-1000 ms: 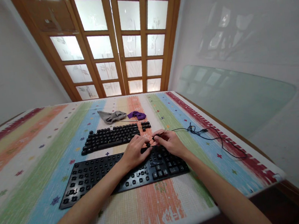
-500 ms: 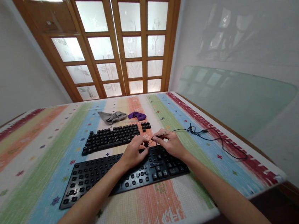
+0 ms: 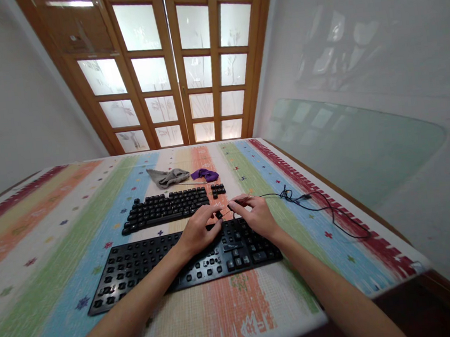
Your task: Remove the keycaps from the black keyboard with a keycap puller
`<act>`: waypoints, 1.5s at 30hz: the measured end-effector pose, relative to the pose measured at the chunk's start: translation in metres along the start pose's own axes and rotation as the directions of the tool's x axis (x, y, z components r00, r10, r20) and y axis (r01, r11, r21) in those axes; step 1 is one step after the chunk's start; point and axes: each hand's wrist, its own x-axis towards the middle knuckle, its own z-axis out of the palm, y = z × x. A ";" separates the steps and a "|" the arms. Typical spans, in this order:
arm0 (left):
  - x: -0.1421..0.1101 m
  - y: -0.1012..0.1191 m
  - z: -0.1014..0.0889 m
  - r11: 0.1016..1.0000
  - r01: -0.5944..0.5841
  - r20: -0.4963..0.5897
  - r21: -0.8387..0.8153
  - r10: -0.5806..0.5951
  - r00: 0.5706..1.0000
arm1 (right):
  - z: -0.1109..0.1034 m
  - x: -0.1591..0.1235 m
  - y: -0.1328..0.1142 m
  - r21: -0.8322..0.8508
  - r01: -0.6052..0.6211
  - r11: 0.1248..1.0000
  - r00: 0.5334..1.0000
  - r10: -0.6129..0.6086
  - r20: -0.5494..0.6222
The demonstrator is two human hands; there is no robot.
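A black keyboard (image 3: 138, 263) lies in front of me. Its left and middle part shows bare key stems, while keycaps still sit on its right end. Over its back edge, my left hand (image 3: 199, 229) pinches a small black keycap (image 3: 219, 214) between thumb and fingers. My right hand (image 3: 256, 214) is closed just to the right, on a thin tool (image 3: 225, 213) that looks like a wire keycap puller and reaches toward the keycap. Fingers hide most of this tool. Behind the keyboard, removed keycaps (image 3: 165, 209) lie in rows, with a smaller group (image 3: 218, 189) beside them.
A grey cloth (image 3: 168, 177) and a purple cloth (image 3: 205, 175) lie farther back, with a thin rod near them. The black cable (image 3: 304, 197) lies coiled at the right. A striped tablecloth (image 3: 42, 263) covers the table; walls stand at both sides.
Both hands stay over the keyboard's back edge, shifting only slightly. The left hand still pinches the keycap, which has turned a little. The view has moved marginally.
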 end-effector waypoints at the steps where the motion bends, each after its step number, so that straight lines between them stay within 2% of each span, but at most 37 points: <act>1: 0.000 0.000 0.000 1.000 0.004 -0.002 0.007 -0.004 1.000 | 0.000 0.000 0.000 -0.008 -0.005 1.000 1.000 0.005 -0.006; 8: 0.001 0.003 -0.002 0.998 0.019 -0.029 0.054 -0.018 0.999 | -0.001 0.001 0.000 -0.045 -0.005 0.999 0.999 0.003 -0.032; 19: 0.003 0.005 -0.001 0.989 -0.042 -0.018 0.140 0.045 0.999 | 0.001 0.001 0.001 -0.097 0.011 0.995 0.998 -0.017 -0.058; 27: 0.008 0.000 -0.002 0.982 -0.013 -0.035 0.189 0.019 0.999 | -0.001 0.005 0.010 -0.108 -0.067 0.992 0.980 0.045 -0.195; 31: 0.021 -0.003 0.001 0.971 -0.012 0.025 0.240 0.006 1.000 | -0.005 0.007 0.012 -0.149 -0.109 0.983 0.958 0.064 -0.278; 36: 0.040 -0.009 0.014 0.926 -0.034 0.179 0.376 -0.037 0.983 | -0.009 0.008 0.014 -0.173 -0.126 0.977 0.945 0.065 -0.320; 41: 0.056 -0.021 0.027 0.872 0.002 0.224 0.490 -0.128 0.966 | -0.011 0.010 0.012 -0.205 -0.148 0.967 0.934 0.069 -0.350; 45: 0.064 -0.025 0.029 0.849 0.011 0.275 0.528 -0.183 0.944 | -0.012 0.011 0.009 -0.229 -0.135 0.964 0.934 0.047 -0.353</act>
